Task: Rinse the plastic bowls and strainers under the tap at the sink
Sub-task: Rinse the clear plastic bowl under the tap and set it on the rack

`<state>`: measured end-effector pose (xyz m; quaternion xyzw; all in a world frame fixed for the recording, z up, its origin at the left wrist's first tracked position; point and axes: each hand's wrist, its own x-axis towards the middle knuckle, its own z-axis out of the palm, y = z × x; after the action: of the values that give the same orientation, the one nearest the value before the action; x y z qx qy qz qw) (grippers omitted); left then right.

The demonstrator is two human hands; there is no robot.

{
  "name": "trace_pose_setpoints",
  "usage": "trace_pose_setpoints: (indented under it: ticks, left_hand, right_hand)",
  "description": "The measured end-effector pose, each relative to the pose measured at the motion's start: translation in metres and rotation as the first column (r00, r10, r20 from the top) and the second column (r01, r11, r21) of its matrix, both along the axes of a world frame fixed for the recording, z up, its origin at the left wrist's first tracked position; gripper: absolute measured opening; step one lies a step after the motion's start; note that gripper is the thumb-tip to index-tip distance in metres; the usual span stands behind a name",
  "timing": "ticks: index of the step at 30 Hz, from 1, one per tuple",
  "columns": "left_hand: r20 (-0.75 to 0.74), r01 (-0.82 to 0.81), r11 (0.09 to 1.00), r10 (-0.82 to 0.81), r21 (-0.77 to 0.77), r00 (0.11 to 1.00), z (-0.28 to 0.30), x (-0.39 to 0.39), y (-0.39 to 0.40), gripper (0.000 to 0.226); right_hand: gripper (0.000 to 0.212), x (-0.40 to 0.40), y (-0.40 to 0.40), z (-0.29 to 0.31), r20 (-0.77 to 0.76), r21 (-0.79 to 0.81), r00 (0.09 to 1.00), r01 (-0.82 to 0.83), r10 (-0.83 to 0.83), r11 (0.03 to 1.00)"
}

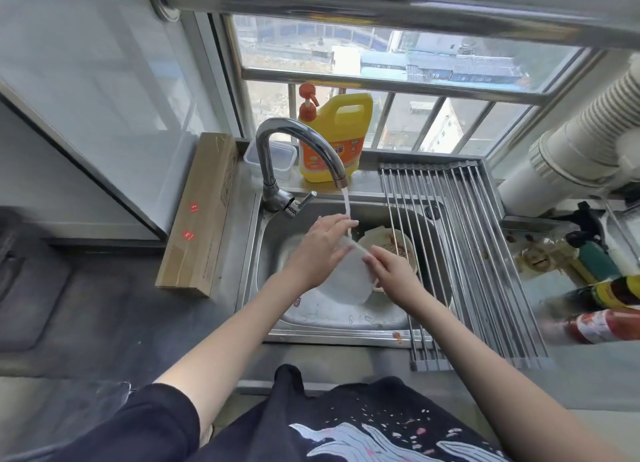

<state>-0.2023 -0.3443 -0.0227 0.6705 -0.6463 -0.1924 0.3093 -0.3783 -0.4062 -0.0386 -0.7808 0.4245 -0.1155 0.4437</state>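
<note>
A translucent white plastic bowl (348,276) hangs tilted over the steel sink (266,240), its base facing me. My left hand (317,250) grips its left rim and my right hand (391,271) grips its right rim. Water runs from the chrome tap (298,143) in a thin stream that lands on the bowl's upper edge by my left fingertips. Behind the bowl in the sink sits a dirty beige bowl (394,241) with brown residue. A pale plastic container lies in the sink bottom under the held bowl, mostly hidden.
A roll-up metal drying rack (485,253) covers the sink's right part. A yellow detergent jug (332,139) and a clear lidded box (277,160) stand behind the tap. A cardboard box (201,212) lies at left. Sauce bottles (609,323) lie on the right counter.
</note>
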Motion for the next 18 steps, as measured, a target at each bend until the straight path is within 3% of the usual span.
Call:
trace_pose_setpoints:
  ticks: [3,7,10,18]
  left_hand:
    - [-0.15,-0.2,0.979,0.193,-0.03,0.97,0.003,0.015,0.008,0.038]
    - [-0.173,-0.364,0.928,0.373,0.084,0.911,-0.003,0.036,0.02,0.027]
    - [-0.166,-0.382,0.907,0.41,0.176,0.897,-0.011,0.044,0.024,0.024]
    - [-0.155,-0.372,0.894,0.416,0.249,0.896,-0.016,0.045,0.019,0.021]
  right_hand:
    - [0.039,-0.021,0.0,-0.007,0.006,0.104,0.969,0.244,-0.246,0.964]
    - [0.041,-0.038,0.007,-0.025,-0.059,0.337,0.849,0.512,-0.525,0.79]
    - [0.039,-0.04,0.015,-0.029,-0.073,0.376,0.809,0.564,-0.584,0.735]
    - [0.036,-0.039,0.016,-0.016,-0.091,0.265,0.791,0.605,-0.605,0.751]
